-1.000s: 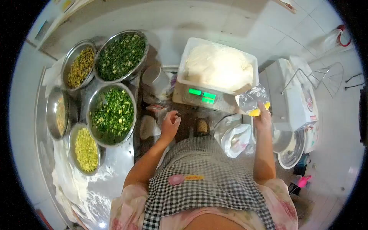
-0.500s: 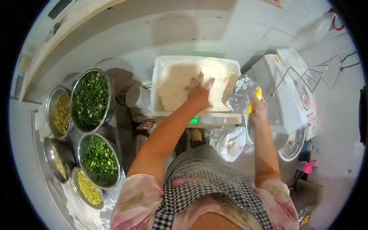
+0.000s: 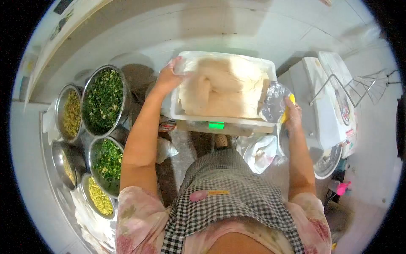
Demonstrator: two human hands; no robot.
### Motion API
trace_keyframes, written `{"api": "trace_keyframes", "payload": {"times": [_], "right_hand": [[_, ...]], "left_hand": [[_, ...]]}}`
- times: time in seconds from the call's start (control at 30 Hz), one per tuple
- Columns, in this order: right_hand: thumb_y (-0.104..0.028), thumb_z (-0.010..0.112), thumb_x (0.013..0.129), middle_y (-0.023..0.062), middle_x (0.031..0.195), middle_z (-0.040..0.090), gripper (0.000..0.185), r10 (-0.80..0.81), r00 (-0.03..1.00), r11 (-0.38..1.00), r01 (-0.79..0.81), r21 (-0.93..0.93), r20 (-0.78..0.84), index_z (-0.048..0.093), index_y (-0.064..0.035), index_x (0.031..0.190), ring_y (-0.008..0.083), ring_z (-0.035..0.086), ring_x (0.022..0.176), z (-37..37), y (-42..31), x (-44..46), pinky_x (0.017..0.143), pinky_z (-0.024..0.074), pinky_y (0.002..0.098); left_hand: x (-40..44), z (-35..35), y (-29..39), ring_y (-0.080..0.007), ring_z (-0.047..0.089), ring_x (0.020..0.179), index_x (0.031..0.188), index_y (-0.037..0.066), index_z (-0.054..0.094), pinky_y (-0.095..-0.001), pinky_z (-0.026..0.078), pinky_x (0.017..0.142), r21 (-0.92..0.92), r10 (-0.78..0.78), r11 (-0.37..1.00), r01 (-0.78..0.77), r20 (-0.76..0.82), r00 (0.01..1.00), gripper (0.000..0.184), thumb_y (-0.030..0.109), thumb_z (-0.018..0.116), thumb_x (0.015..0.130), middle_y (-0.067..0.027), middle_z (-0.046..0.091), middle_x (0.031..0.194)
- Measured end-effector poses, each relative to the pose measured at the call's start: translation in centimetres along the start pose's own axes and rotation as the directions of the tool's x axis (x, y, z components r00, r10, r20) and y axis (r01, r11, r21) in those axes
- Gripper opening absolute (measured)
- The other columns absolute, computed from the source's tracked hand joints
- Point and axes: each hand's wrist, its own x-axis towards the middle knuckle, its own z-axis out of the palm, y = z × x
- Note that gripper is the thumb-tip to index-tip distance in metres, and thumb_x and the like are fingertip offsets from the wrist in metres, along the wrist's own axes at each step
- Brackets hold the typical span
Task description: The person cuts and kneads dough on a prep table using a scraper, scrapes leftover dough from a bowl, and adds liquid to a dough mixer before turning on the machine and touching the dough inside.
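A white rectangular tub (image 3: 224, 118) filled with pale dough (image 3: 228, 89) stands on a scale (image 3: 216, 125) with a green lit display. My left hand (image 3: 171, 77) is at the tub's left rim, its fingers over the edge near the back left corner, gripping it. On the right, my right hand (image 3: 292, 113) is closed around the yellow handle of a metal dough scraper (image 3: 275, 103). The scraper's floury blade lies against the tub's right side, at the edge of the dough. A fold shows in the dough's left part.
Metal bowls of chopped greens (image 3: 103, 101) and other fillings (image 3: 100, 196) stand at the left. A white machine (image 3: 311, 101) with a wire whisk (image 3: 372, 91) is at the right. A white plastic bag (image 3: 259, 156) lies below the tub.
My left hand first reached from below onto the dough, then moved left to the tub's rim. My right hand keeps the scraper. The camera view has shifted.
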Motion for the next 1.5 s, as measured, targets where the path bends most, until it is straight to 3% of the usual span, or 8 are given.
{"api": "trace_keyframes", "payload": {"times": [0.17, 0.53, 0.63, 0.7, 0.77, 0.83, 1.23, 1.5], "right_hand": [[-0.02, 0.061, 0.08, 0.0076, 0.093, 0.059, 0.029, 0.113, 0.987, 0.991, -0.12, 0.055, 0.117, 0.055, -0.0025, 0.102, 0.0194, 0.058, 0.079, 1.1, 0.4, 2.4, 0.067, 0.0494, 0.0334], [-0.029, 0.047, 0.087, 0.0151, 0.109, 0.054, 0.045, 0.108, 0.782, 0.987, -0.007, -0.163, 0.614, 0.045, 0.0002, 0.12, 0.0266, 0.054, 0.098, 1.8, -0.6, 4.2, 0.083, 0.0455, 0.0352], [-0.034, 0.047, 0.086, 0.0125, 0.112, 0.053, 0.049, 0.15, 0.892, 0.931, 0.017, -0.364, 0.426, 0.043, -0.0008, 0.122, 0.0275, 0.053, 0.099, -2.9, 0.6, 9.6, 0.082, 0.0449, 0.0374], [-0.034, 0.047, 0.086, 0.0116, 0.113, 0.053, 0.05, -0.05, 0.62, 0.153, 0.78, -0.607, 0.783, 0.043, -0.0002, 0.123, 0.0263, 0.054, 0.099, -3.0, -1.6, 8.7, 0.082, 0.0445, 0.0377], [-0.033, 0.046, 0.087, 0.0123, 0.113, 0.053, 0.049, 0.261, 0.848, 0.923, -0.079, -0.377, 0.462, 0.043, 0.001, 0.122, 0.0263, 0.053, 0.099, -0.9, -1.5, 6.5, 0.082, 0.0447, 0.0372], [-0.032, 0.046, 0.087, 0.0132, 0.115, 0.051, 0.049, 0.23, 0.886, 0.797, 0.066, -0.601, 0.402, 0.042, 0.0017, 0.123, 0.0269, 0.053, 0.1, -3.3, -0.3, 6.2, 0.083, 0.0447, 0.0373], [-0.018, 0.064, 0.079, 0.0038, 0.085, 0.062, 0.021, 0.179, 0.89, 0.881, 0.044, -0.47, 0.419, 0.061, -0.0019, 0.092, 0.0104, 0.056, 0.076, 1.4, 8.8, -24.3, 0.068, 0.0447, 0.0241], [-0.02, 0.058, 0.084, -0.0018, 0.074, 0.059, 0.017, 0.356, 0.29, 0.877, 0.224, -0.425, 0.888, 0.063, -0.0039, 0.085, 0.0054, 0.052, 0.064, 12.6, 17.9, -43.4, 0.057, 0.0434, 0.0207]], "left_hand": [[-0.4, 1.7, -4.3, -0.0317, 0.057, 0.096, 0.107, -0.002, 0.056, -0.0383, 0.044, 0.082, 0.121, -0.441, 0.893, 0.434, 0.031, 0.897, 0.051, 0.033, 0.067, 0.071, -0.0241, 0.058, 0.102], [-0.3, 11.7, -10.9, -0.0358, 0.057, 0.087, 0.092, -0.003, 0.055, -0.0422, 0.046, 0.075, 0.036, -0.548, 0.824, 0.565, -0.201, 0.812, 0.031, 0.018, 0.06, 0.07, -0.0234, 0.058, 0.094], [-5.2, 13.9, -8.6, -0.0372, 0.055, 0.089, 0.091, -0.002, 0.054, -0.044, 0.043, 0.077, -0.068, -0.572, 0.818, 0.571, -0.199, 0.796, 0.027, 0.015, 0.057, 0.07, -0.0232, 0.057, 0.093], [-9.5, 15.7, -8.3, -0.0381, 0.054, 0.089, 0.091, -0.001, 0.053, -0.0452, 0.042, 0.078, -0.145, -0.558, 0.829, 0.541, -0.28, 0.781, 0.025, 0.012, 0.056, 0.07, -0.0231, 0.056, 0.092], [-14.8, 20.2, -11.7, -0.0391, 0.052, 0.09, 0.09, 0.0, 0.052, -0.0463, 0.04, 0.08, -0.118, -0.386, 0.911, 0.396, -0.584, 0.714, 0.023, 0.01, 0.054, 0.07, -0.023, 0.055, 0.091], [-22.7, 9.3, -3.8, -0.0346, 0.047, 0.106, 0.107, 0.001, 0.049, -0.0432, 0.037, 0.089, -0.307, -0.685, 0.699, 0.646, -0.026, 0.728, 0.038, 0.02, 0.052, 0.074, -0.0211, 0.051, 0.11], [-56.3, -6.1, -1.3, -0.0123, 0.049, 0.063, 0.082, 0.0, 0.051, -0.0273, 0.042, 0.054, -0.344, -0.738, 0.657, 0.671, -0.471, 0.482, 0.015, 0.008, 0.061, 0.074, -0.007, 0.054, 0.072], [-81.8, -17.1, -3.2, -0.0137, 0.049, 0.064, 0.086, -0.003, 0.049, -0.026, 0.042, 0.056, -0.436, -0.627, 0.68, 0.589, -0.763, 0.157, 0.016, 0.0, 0.057, 0.073, -0.0058, 0.054, 0.076]]}}
